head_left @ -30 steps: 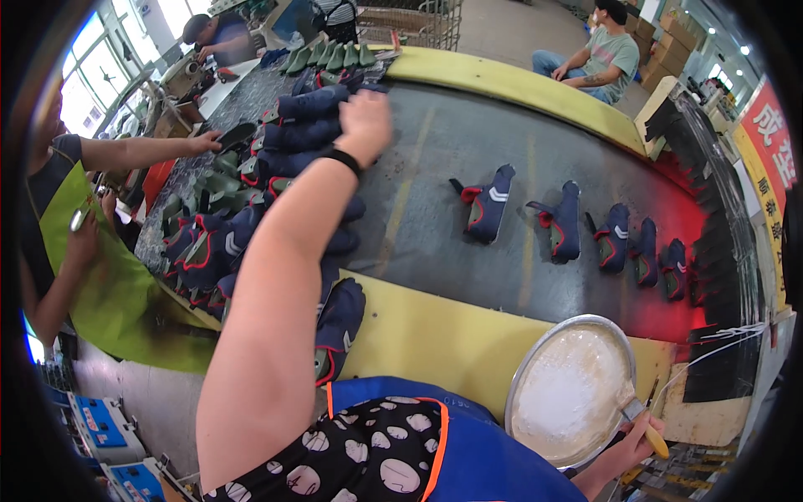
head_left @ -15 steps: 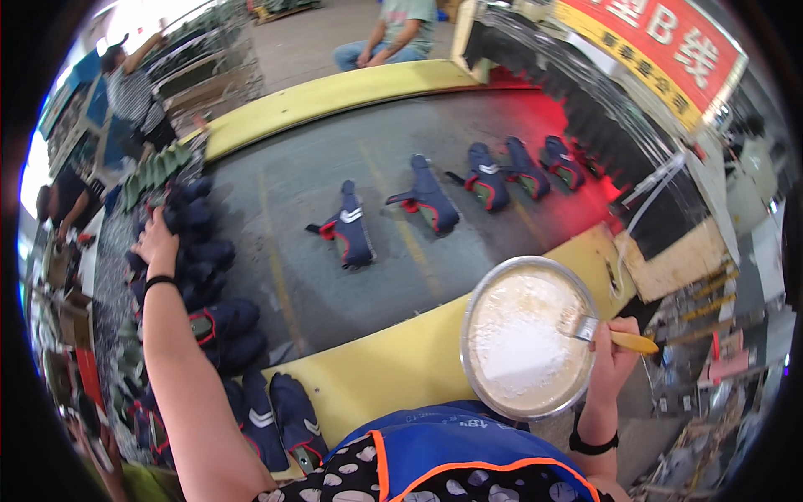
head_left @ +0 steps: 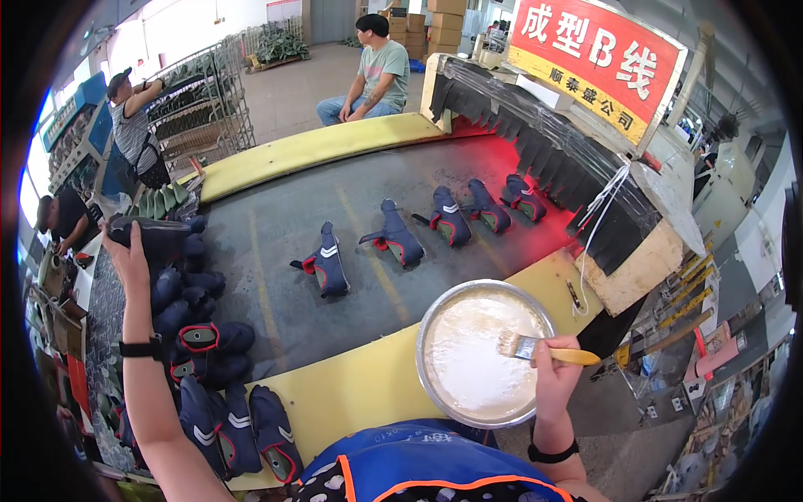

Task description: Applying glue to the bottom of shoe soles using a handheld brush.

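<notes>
At the far left, my left hand grips a dark navy shoe upper, raised over a pile of similar uppers. My right hand is closed round a flat paintbrush with a yellow wooden handle. Its bristles are over, or in, the white paste that fills a round metal basin; whether they touch the paste I cannot tell. Several navy uppers with red trim lie in a row on the dark conveyor belt.
Yellow boards edge the belt near and far. More uppers lie on the near board's left end. At the right, the belt runs under a black-curtained housing lit red. A seated person and other people are beyond.
My left hand has lifted a shoe upper off the pile. The head view has tilted up. My right hand keeps the brush at the basin.
</notes>
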Available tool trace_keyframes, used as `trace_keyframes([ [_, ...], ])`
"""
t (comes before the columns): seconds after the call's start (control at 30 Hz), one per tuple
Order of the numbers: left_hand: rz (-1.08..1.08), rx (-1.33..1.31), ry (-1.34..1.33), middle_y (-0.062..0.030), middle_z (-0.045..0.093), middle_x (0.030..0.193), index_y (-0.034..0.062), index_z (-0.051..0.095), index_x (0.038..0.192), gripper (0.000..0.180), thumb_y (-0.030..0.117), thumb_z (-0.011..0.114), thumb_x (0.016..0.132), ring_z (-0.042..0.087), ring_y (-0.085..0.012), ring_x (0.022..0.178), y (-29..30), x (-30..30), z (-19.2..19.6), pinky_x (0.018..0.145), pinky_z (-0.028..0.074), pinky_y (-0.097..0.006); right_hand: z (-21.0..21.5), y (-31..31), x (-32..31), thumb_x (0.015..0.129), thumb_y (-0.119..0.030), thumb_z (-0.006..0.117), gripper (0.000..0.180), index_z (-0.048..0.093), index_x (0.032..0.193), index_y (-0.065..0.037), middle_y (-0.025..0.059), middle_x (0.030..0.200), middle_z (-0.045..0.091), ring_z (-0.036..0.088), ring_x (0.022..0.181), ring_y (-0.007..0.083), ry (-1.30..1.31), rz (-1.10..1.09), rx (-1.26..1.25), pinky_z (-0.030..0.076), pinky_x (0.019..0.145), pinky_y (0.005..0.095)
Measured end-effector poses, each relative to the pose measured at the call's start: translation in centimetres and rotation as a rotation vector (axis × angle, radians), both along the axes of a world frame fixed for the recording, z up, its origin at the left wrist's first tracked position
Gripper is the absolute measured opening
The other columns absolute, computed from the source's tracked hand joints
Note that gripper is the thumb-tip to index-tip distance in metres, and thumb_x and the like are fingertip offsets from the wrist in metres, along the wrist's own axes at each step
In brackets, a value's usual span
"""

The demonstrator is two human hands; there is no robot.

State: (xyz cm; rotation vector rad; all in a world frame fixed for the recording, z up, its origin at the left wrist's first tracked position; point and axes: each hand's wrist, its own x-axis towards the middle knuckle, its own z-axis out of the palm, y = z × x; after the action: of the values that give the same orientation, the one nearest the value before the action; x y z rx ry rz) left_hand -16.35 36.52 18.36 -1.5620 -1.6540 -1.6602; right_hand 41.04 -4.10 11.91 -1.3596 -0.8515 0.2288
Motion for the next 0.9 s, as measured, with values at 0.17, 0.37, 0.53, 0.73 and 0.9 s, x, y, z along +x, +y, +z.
trace_keyframes([
  [0.17, -0.676, -0.678, -0.642, -0.0098, 0.059, 0.113, 0.0088, 0.044, 0.129, 0.047, 0.009, 0.060, 0.086, 0.062, -0.0198, 0.096, -12.9, 14.5, -0.5, 0.081, 0.052, -0.034, -1.0, -1.7, -0.5, 0.091, 0.004, 0.064, 0.010, 0.056, 0.093, -0.001, 0.0033, 0.087, 0.058, 0.056, 0.079, 0.0077, 0.037, -0.032, -0.034, 0.045, 0.072, 0.0219],
  [0.37, -0.970, -1.505, -0.184, -0.0131, 0.062, 0.107, 0.0034, 0.038, 0.141, 0.064, 0.029, 0.066, 0.089, 0.064, -0.0238, 0.086, -17.4, 23.4, -13.7, 0.065, 0.054, -0.038, -2.7, -2.5, 1.6, 0.093, 0.003, 0.064, 0.013, 0.060, 0.105, 0.003, 0.0059, 0.096, 0.062, 0.061, 0.087, 0.0103, 0.080, -0.031, -0.041, 0.050, 0.079, 0.0246],
  [0.53, -0.700, -1.124, 0.497, -0.0295, 0.052, 0.134, 0.0004, 0.027, 0.150, 0.087, 0.039, 0.071, 0.085, 0.054, -0.0440, 0.122, -21.2, 29.0, -19.2, 0.095, 0.046, -0.055, -3.8, -1.4, 2.0, 0.089, -0.004, 0.072, 0.012, 0.066, 0.097, 0.003, 0.0058, 0.091, 0.068, 0.063, 0.078, 0.0099, -0.068, -0.046, -0.261, 0.052, 0.072, 0.0228],
  [0.73, -0.630, -0.932, 0.941, -0.0288, 0.024, 0.155, 0.0056, 0.017, 0.156, 0.111, 0.036, 0.082, 0.071, 0.033, -0.0472, 0.140, -31.4, 27.9, -16.6, 0.107, 0.037, -0.061, -6.6, -0.8, 1.0, 0.085, -0.011, 0.077, 0.016, 0.069, 0.094, 0.000, 0.0094, 0.088, 0.070, 0.068, 0.073, 0.0169, -0.266, 0.005, -0.417, 0.054, 0.067, 0.0272],
  [0.9, -0.540, -0.912, 0.489, -0.0309, 0.035, 0.146, 0.0043, 0.017, 0.156, 0.111, 0.029, 0.082, 0.070, 0.043, -0.0463, 0.132, -33.1, 23.9, -16.7, 0.104, 0.044, -0.051, -8.1, 0.1, 1.0, 0.083, -0.014, 0.077, 0.018, 0.070, 0.094, -0.002, 0.0102, 0.086, 0.069, 0.069, 0.072, 0.0225, -0.447, 0.071, -0.599, 0.054, 0.066, 0.0302],
])
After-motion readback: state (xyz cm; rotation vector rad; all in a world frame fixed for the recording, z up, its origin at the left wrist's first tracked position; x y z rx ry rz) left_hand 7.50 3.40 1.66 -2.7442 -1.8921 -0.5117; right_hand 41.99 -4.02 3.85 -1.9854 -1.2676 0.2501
